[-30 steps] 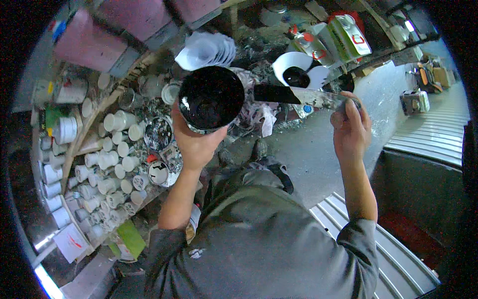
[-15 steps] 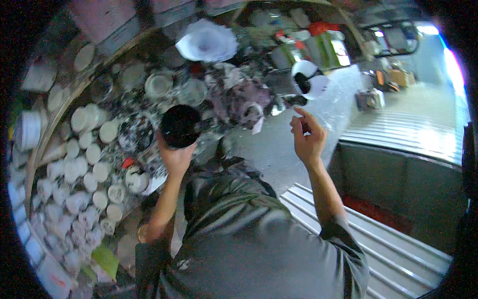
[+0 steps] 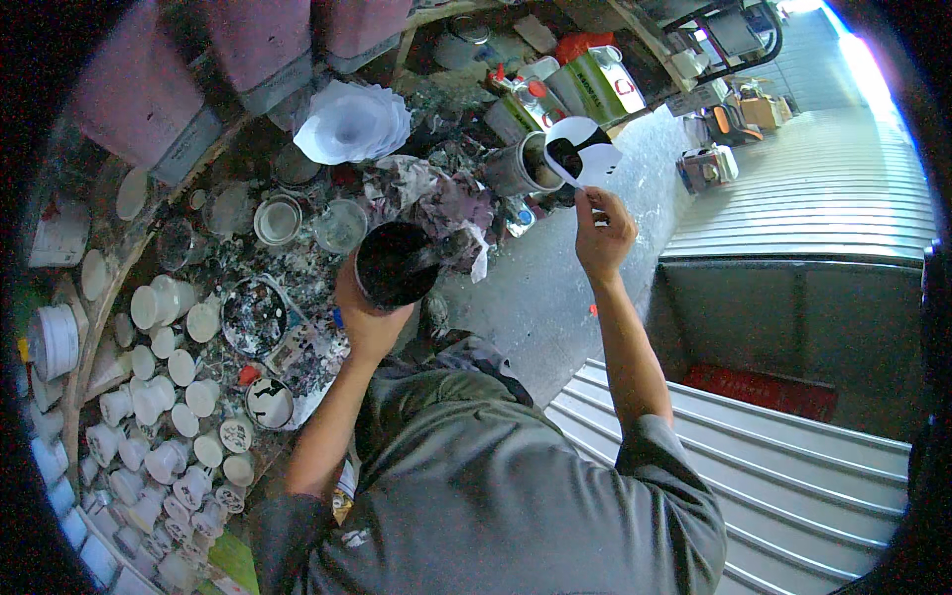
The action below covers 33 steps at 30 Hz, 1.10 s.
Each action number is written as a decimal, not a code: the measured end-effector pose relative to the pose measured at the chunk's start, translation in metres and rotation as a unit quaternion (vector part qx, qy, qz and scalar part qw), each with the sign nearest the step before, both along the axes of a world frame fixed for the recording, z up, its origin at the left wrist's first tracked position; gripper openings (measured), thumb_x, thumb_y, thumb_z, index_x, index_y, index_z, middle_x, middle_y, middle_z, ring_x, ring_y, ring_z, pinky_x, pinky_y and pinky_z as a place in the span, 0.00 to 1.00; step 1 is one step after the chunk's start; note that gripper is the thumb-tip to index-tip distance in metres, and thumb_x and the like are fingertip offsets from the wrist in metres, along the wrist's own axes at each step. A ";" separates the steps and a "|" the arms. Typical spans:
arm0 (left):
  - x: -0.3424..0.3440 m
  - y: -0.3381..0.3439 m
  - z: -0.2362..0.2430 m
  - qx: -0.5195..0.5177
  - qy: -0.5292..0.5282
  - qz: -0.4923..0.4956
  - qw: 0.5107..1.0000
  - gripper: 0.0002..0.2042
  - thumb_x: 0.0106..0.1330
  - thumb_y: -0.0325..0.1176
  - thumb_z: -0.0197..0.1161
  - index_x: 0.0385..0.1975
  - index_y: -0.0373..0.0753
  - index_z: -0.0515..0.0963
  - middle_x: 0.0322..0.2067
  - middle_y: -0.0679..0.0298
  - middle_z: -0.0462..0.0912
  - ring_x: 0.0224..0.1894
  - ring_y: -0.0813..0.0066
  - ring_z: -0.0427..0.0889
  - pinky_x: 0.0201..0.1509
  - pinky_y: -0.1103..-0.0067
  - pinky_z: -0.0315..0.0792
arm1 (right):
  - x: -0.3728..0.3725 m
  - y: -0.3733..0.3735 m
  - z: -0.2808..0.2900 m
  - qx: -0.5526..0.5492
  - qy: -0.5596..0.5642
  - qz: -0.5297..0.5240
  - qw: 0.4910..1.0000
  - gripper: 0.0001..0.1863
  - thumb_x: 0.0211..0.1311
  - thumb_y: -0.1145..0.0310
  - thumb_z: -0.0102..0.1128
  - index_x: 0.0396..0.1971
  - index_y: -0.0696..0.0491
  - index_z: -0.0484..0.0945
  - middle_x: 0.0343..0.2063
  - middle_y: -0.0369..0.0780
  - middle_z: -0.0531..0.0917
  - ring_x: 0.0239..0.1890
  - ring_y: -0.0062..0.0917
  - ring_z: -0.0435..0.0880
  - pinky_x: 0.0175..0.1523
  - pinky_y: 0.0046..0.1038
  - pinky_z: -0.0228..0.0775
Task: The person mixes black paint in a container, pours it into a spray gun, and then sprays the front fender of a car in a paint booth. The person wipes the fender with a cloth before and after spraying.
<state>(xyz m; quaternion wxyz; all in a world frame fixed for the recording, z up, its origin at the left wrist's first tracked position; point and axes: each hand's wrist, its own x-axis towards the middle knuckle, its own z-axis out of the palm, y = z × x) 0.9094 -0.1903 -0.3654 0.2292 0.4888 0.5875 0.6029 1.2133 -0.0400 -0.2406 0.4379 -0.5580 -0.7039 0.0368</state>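
View tilts since half a second ago: the paint-spattered workbench (image 3: pixel 297 327) now fills more of the left, and the corrugated metal floor (image 3: pixel 793 198) sits further right. The person's grey shirt (image 3: pixel 496 496) takes up the lower middle, much as before. The stack of white paper cones (image 3: pixel 352 121) has shifted from top centre to upper left of centre. The black-lined paint can (image 3: pixel 397 263) stays in the left hand (image 3: pixel 369 322), fingers wrapped round its underside, held above the bench edge; it looks larger and nearer the middle than earlier. The right hand (image 3: pixel 602 238) is still raised, fingertips pinched on the lower edge of a white paper funnel (image 3: pixel 580 151) with black paint inside, held up just beside an open metal tin (image 3: pixel 523 164); earlier the funnel sat further from the hand.

Hard to read: whether the funnel touches the tin. The can's outside is hidden by the left hand. Rows of small white cups (image 3: pixel 159 397) bend and blur toward the left rim. Green rectangular tins (image 3: pixel 595 84) at top are partly cut off by clutter.
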 end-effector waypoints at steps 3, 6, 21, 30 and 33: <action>0.013 0.020 -0.003 -0.046 0.081 -0.011 0.996 0.42 0.46 0.32 0.85 0.65 0.35 0.73 0.58 0.49 0.81 0.61 0.46 0.80 0.67 0.58 0.71 | 0.002 -0.001 0.002 -0.013 -0.048 0.008 0.999 0.06 0.63 0.69 0.76 0.36 0.52 0.88 0.32 0.40 0.90 0.27 0.27 0.89 0.33 0.28 0.80; 0.023 0.041 -0.008 -0.051 0.071 -0.044 0.995 0.45 0.44 0.33 0.86 0.68 0.36 0.71 0.59 0.48 0.80 0.63 0.44 0.78 0.68 0.55 0.70 | 0.004 -0.002 -0.003 -0.027 -0.078 0.006 0.997 0.05 0.63 0.69 0.75 0.35 0.52 0.88 0.32 0.39 0.91 0.28 0.29 0.89 0.33 0.28 0.80; 0.041 0.094 0.001 -0.031 0.076 -0.099 0.992 0.48 0.40 0.36 0.85 0.68 0.40 0.71 0.60 0.49 0.80 0.64 0.43 0.77 0.69 0.55 0.69 | -0.051 -0.040 0.023 -0.015 -0.047 0.117 0.992 0.08 0.61 0.73 0.75 0.40 0.53 0.87 0.33 0.39 0.89 0.27 0.26 0.86 0.33 0.27 0.78; -0.028 -0.016 -0.046 -0.038 -0.010 0.074 0.997 0.40 0.45 0.38 0.87 0.61 0.36 0.77 0.55 0.50 0.83 0.58 0.49 0.83 0.65 0.60 0.75 | -0.092 -0.120 -0.039 -0.196 -0.094 0.267 0.939 0.13 0.61 0.73 0.72 0.45 0.55 0.85 0.35 0.42 0.89 0.31 0.34 0.89 0.36 0.34 0.80; -0.066 -0.038 -0.082 -0.035 0.030 0.132 0.990 0.38 0.46 0.35 0.87 0.60 0.37 0.77 0.54 0.52 0.83 0.56 0.51 0.84 0.63 0.63 0.76 | -0.107 -0.108 -0.104 -0.314 -0.188 0.285 0.886 0.16 0.61 0.72 0.71 0.48 0.58 0.82 0.43 0.48 0.87 0.43 0.40 0.88 0.43 0.38 0.80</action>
